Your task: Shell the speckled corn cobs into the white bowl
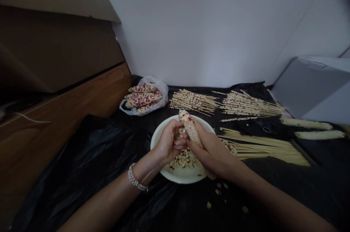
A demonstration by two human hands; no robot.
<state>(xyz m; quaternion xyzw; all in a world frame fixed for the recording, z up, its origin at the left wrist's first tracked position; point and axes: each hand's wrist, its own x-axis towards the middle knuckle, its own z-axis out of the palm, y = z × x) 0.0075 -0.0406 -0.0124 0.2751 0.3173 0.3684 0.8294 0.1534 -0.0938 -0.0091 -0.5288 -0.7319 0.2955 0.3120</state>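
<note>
A partly shelled ear of corn (190, 128) is held tilted above a white bowl, its tip pointing up and away. Cream and maroon kernels remain near the tip, while bare cob shows along its side. My right hand (216, 151) is wrapped round its lower end. My left hand (168, 140), with a beaded bracelet at the wrist, is curled against the left side of the ear, with loose corn kernels between thumb and fingers. More cream and maroon kernels (183, 159) lie in the white bowl (180, 180) below, partly hidden by both hands.
Whole ears (143, 99) sit in a plastic bag (164, 89) at the back left. Kernel-threaded skewers (191, 100) lie in two bunches. Bare sticks (268, 148) and stripped cobs (319, 135) are at right. Stray kernels (218, 191) dot the black plastic sheet (95, 159).
</note>
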